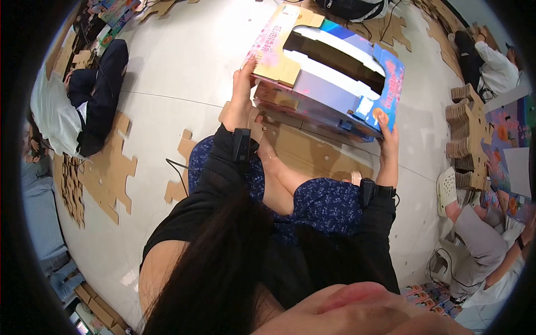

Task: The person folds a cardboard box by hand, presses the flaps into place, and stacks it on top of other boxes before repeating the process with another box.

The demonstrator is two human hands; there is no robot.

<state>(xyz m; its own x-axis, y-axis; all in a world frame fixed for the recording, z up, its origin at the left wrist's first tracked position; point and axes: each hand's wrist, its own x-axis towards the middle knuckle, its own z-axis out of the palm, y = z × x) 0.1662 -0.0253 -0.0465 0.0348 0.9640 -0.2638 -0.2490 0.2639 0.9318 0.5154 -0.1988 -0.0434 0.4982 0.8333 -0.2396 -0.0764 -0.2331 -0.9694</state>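
A colourful printed cardboard box with a long oval opening in its upper face is held out in front of me, slightly tilted. My left hand grips its left end, with the thumb on the printed side. At the right end, my right hand holds the lower corner, a finger resting near the orange printed spot. The undersides of both hands' grips are partly hidden by the box. Below the box, a flat brown cardboard sheet lies on the floor by my legs.
Stacked brown cardboard pieces stand at the right, beside printed sheets. Cut cardboard lies on the floor at the left. A seated person is at the left; other people sit at the right. A black bag is beyond the box.
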